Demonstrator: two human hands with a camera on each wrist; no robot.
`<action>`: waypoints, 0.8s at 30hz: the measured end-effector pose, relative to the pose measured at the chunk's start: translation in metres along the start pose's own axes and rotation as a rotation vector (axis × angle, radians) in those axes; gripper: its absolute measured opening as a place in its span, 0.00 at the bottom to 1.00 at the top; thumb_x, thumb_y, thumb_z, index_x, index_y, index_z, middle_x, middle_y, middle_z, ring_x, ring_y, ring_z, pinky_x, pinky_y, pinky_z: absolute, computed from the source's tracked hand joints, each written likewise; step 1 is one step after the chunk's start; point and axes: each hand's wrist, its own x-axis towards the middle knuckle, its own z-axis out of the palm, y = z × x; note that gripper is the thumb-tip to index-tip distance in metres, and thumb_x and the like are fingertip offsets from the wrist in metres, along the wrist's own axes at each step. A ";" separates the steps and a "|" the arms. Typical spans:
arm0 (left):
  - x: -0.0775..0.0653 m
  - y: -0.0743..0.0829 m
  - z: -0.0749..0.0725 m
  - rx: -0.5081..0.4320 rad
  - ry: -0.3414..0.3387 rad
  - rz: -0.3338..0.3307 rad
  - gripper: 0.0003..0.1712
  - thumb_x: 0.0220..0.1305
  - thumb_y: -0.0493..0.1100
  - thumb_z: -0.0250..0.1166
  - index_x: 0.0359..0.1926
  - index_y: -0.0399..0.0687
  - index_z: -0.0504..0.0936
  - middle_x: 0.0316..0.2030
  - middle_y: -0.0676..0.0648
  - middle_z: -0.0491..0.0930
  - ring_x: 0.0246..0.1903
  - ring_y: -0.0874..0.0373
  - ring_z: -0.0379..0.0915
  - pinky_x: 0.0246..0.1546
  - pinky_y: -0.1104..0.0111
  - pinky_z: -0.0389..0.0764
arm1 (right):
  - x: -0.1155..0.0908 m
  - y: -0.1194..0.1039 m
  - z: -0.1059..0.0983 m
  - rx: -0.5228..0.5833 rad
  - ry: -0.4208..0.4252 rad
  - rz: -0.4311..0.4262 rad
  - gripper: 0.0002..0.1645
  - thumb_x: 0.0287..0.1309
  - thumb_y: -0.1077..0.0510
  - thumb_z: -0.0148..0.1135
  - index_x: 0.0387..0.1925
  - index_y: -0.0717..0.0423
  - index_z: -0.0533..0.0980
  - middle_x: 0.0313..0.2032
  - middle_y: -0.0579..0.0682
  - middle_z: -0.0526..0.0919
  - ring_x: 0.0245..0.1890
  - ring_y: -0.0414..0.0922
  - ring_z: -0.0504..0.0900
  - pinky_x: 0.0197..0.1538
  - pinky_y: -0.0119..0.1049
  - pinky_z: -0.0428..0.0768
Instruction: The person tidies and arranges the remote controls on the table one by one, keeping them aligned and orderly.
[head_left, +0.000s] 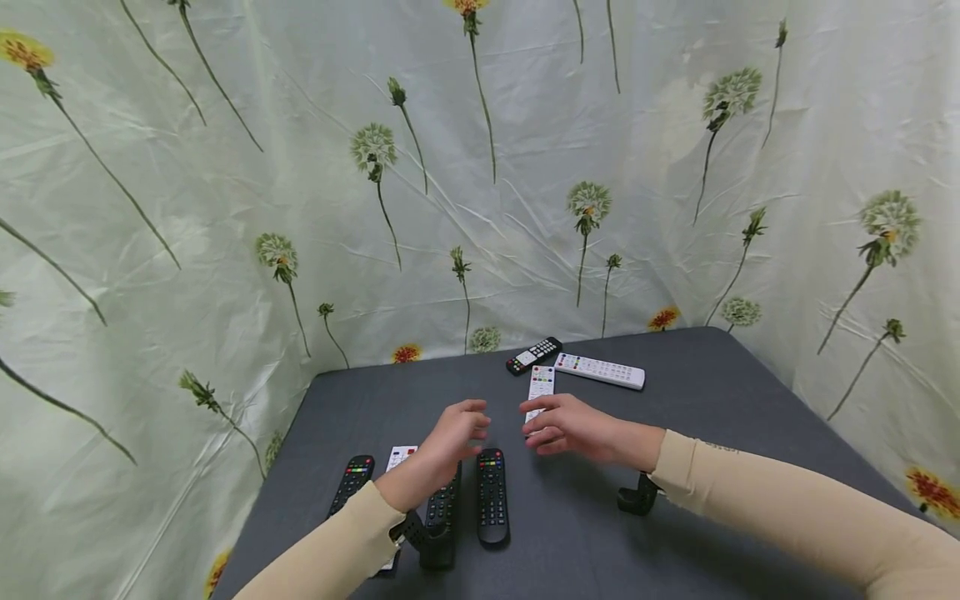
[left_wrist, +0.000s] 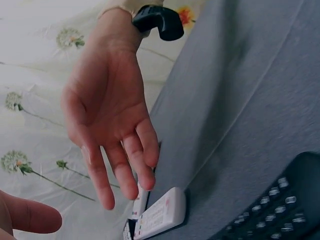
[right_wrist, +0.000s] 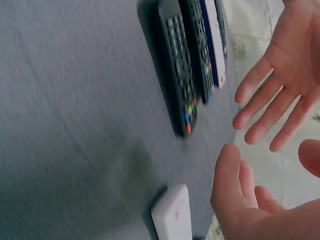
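Observation:
My left hand hovers over the left group of remote controls with its fingers loosely bent and nothing in them. Right below it lie a black remote control and, just to the right, another black remote control. My right hand is held palm inward, facing the left one across a gap, also holding nothing. It overlaps the near end of a white remote control in the head view. In the right wrist view, the left hand shows spread, relaxed fingers.
Left of the hands are a white remote control, partly hidden by the left arm, and a black remote control. Farther back lie a small black remote control and a white remote control. A flowered curtain borders the grey table.

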 end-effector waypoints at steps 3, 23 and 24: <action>0.017 0.002 0.003 -0.025 0.010 -0.005 0.30 0.69 0.36 0.54 0.71 0.36 0.66 0.64 0.33 0.69 0.60 0.35 0.67 0.58 0.43 0.71 | 0.008 -0.004 -0.010 -0.013 0.048 0.001 0.30 0.68 0.62 0.56 0.70 0.64 0.66 0.55 0.67 0.78 0.56 0.63 0.79 0.55 0.51 0.80; 0.129 -0.013 0.052 -0.150 0.106 -0.076 0.32 0.58 0.30 0.53 0.66 0.33 0.69 0.48 0.36 0.74 0.43 0.42 0.72 0.49 0.50 0.78 | 0.063 0.013 -0.060 -0.040 0.274 0.078 0.39 0.65 0.64 0.53 0.74 0.69 0.54 0.57 0.70 0.67 0.50 0.60 0.79 0.56 0.54 0.78; 0.132 -0.014 0.054 -0.151 0.117 -0.082 0.31 0.58 0.29 0.53 0.65 0.32 0.69 0.46 0.36 0.74 0.42 0.42 0.73 0.47 0.51 0.79 | 0.065 0.015 -0.060 -0.037 0.274 0.079 0.39 0.64 0.64 0.53 0.74 0.70 0.54 0.57 0.70 0.67 0.49 0.59 0.79 0.56 0.54 0.78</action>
